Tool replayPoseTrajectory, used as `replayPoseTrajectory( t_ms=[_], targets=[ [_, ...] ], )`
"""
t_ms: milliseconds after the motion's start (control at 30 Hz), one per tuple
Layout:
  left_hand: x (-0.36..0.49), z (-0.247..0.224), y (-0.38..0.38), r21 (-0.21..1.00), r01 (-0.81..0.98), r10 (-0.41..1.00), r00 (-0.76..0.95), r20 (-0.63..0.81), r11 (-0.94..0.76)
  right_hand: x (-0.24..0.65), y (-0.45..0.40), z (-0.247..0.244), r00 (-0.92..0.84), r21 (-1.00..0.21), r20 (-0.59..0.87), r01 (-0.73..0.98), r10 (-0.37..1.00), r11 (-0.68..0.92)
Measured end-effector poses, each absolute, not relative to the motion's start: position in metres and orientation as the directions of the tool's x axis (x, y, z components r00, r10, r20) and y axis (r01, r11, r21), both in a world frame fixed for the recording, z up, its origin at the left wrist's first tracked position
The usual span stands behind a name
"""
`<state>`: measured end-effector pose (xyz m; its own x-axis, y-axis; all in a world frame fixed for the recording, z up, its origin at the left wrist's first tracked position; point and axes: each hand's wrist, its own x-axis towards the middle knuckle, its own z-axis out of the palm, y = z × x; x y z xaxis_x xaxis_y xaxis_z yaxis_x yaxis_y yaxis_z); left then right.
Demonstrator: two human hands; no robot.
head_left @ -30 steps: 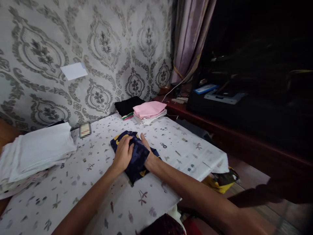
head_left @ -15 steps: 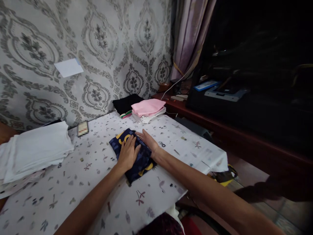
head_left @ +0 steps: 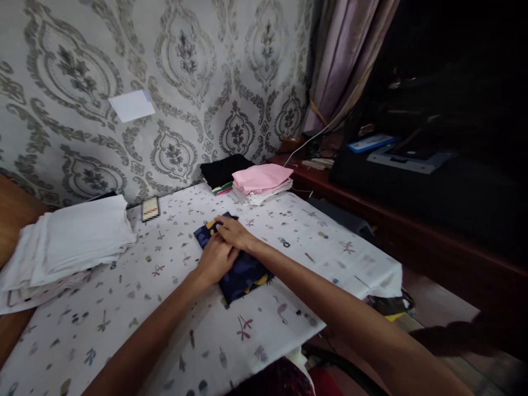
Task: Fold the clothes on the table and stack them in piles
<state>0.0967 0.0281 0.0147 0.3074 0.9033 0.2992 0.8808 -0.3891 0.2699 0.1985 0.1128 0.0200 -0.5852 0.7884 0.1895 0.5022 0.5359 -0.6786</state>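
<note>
A folded navy garment with yellow print (head_left: 247, 272) lies on the patterned white tablecloth (head_left: 173, 324) before me. My left hand (head_left: 216, 258) rests on its near left part, palm down, with its fingertips partly covered. Crossing over those fingertips, my right hand (head_left: 234, 233) lies flat on the upper part of the garment, fingers stretched to the left. Neither hand grasps the cloth; both press on it from above.
White folded cloths (head_left: 86, 234) are piled at the left. Towards the wall sit a black folded stack (head_left: 226, 169) and a pink folded cloth (head_left: 263, 177) on white ones. A small blurred card-like item (head_left: 150, 209) lies near the wall. A dark red cabinet (head_left: 433, 242) borders the right.
My right hand has moved from the garment's right side leftwards, over the fingers of my left hand. The view has shifted slightly left, so everything appears further right.
</note>
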Motion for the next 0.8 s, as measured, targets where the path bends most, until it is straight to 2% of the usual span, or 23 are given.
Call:
replayPoseTrajectory(
  t_ms=[100, 167, 233, 367, 433, 800],
  targets=[
    [0.050, 0.028, 0.033, 0.376, 0.903, 0.943, 0.083, 0.322, -0.208, 0.187, 0.117, 0.011, -0.581, -0.637, 0.199, 0.535, 0.789, 0.555],
    [0.017, 0.030, 0.042, 0.511, 0.858, 0.959, -0.100, 0.266, -0.052, 0.189, 0.116, 0.001, -0.576, -0.613, 0.206, 0.554, 0.791, 0.563],
    [-0.009, 0.026, 0.053, 0.604, 0.797, 0.964, -0.186, 0.188, 0.036, 0.193, 0.112, -0.009, -0.567, -0.560, 0.218, 0.594, 0.794, 0.578],
    [-0.025, 0.014, 0.073, 0.684, 0.729, 0.985, -0.144, 0.095, 0.041, 0.195, 0.107, -0.020, -0.564, -0.417, 0.261, 0.667, 0.784, 0.618],
    [-0.022, 0.010, 0.081, 0.714, 0.700, 0.992, -0.099, 0.072, 0.018, 0.193, 0.107, -0.021, -0.566, -0.384, 0.273, 0.678, 0.778, 0.627],
    [-0.017, 0.013, 0.090, 0.796, 0.599, 0.995, 0.085, 0.050, -0.091, 0.193, 0.106, -0.019, -0.594, -0.340, 0.197, 0.705, 0.780, 0.623]
  ],
)
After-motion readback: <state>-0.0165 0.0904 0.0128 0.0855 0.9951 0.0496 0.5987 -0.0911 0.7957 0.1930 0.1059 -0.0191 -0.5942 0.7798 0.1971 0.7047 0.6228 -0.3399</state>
